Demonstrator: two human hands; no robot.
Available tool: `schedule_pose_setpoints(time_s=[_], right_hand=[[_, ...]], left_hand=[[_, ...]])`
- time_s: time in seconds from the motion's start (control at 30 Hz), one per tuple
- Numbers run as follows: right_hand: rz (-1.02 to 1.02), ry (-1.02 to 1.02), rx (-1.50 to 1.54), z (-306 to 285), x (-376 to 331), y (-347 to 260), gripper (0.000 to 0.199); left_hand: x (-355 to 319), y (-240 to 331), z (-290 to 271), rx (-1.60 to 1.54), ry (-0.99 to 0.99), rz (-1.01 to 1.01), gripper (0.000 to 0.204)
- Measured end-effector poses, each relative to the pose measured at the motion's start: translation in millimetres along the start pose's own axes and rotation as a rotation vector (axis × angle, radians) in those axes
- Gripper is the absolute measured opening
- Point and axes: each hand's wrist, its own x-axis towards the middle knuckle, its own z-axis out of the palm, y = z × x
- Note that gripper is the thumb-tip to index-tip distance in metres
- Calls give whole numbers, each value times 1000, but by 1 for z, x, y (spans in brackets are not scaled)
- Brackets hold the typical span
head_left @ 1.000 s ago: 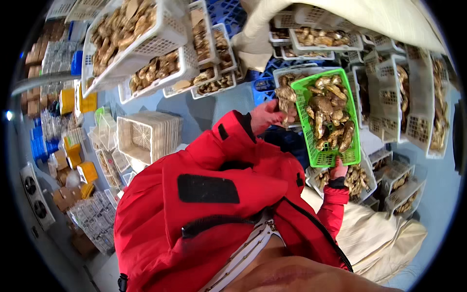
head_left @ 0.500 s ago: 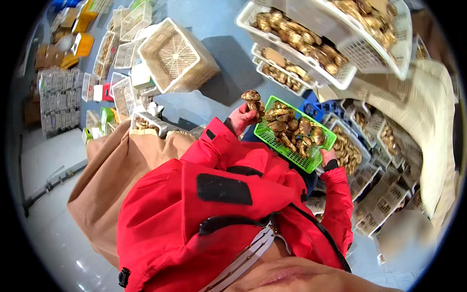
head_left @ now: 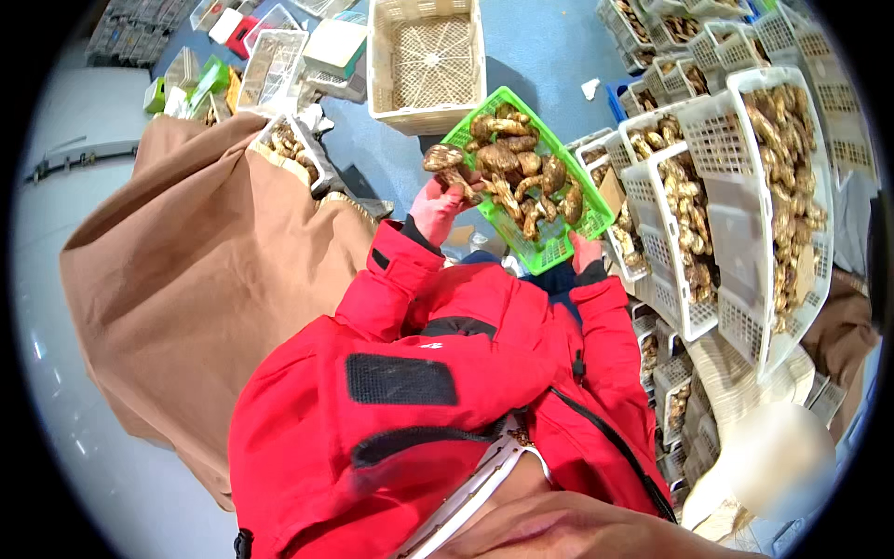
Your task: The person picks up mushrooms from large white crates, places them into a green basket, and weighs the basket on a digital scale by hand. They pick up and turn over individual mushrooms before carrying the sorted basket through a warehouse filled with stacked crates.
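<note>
My left hand (head_left: 436, 207) is closed on the stem of a brown-capped mushroom (head_left: 443, 156), held at the left side of a green plastic basket (head_left: 605, 220). Several thick mushrooms (head_left: 529, 164) with dirty brown caps and pale stems lie in that basket. Gripping the basket's near right corner is my right hand (head_left: 585, 250), its fingers partly hidden by the rim. The basket is held up in front of my body, above the floor.
Beyond the basket stands a stack of white crates (head_left: 375, 65). White crates of mushrooms (head_left: 752, 233) rise on the right, with more behind. Brown cloth (head_left: 186, 279) drapes over something at the left, near a small mushroom crate (head_left: 321, 158). Blue floor (head_left: 549, 56) shows at the back.
The view has turned, so the crate stack now sits directly beyond the basket. Basket and hands appear further left and higher. Both hands keep their holds.
</note>
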Motion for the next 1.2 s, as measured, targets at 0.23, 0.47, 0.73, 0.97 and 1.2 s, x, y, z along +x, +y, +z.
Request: schedule_pose_setpoints(time_s=[0.23, 0.47, 0.73, 0.97, 1.2], right_hand=[[171, -209, 482, 65, 83, -64, 15], [-185, -339, 119, 107, 167, -117, 14], [218, -200, 406, 161, 249, -170, 19], [-782, -151, -895, 180, 305, -182, 43], [-450, -119, -630, 204, 294, -218, 37]], left_hand=[[-3, 44, -17, -288, 100, 212, 44], [36, 69, -23, -189, 364, 272, 55], [71, 106, -60, -200, 543, 218, 50], [131, 157, -115, -91, 549, 185, 58], [198, 203, -161, -75, 457, 39, 58]])
